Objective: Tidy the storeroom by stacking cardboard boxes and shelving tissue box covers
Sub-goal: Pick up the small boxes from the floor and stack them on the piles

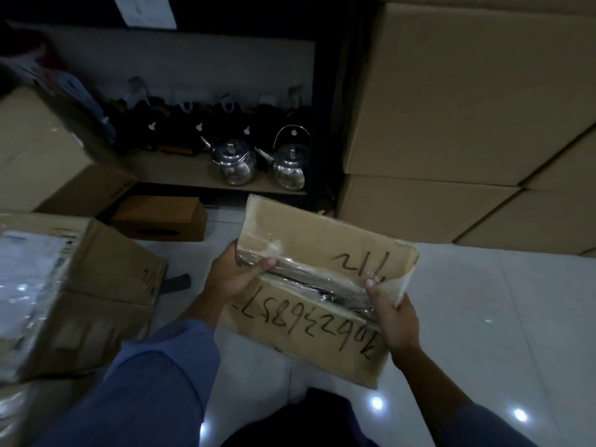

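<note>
White tile floor [483, 311], dark shelving [325, 91], dim light

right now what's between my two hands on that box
The taped centre seam of the cardboard box, under crinkled clear tape, runs from the left hand to the right hand, in the head view.

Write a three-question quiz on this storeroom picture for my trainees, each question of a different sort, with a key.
1. True or false: only one hand grips the marked cardboard box.
2. What stands on the low shelf? A) steel kettles B) paint cans C) books
3. Fill in: the brown tissue box cover lies on the ___.

Key
1. False: the left hand and the right hand both grip it.
2. A
3. floor
</note>
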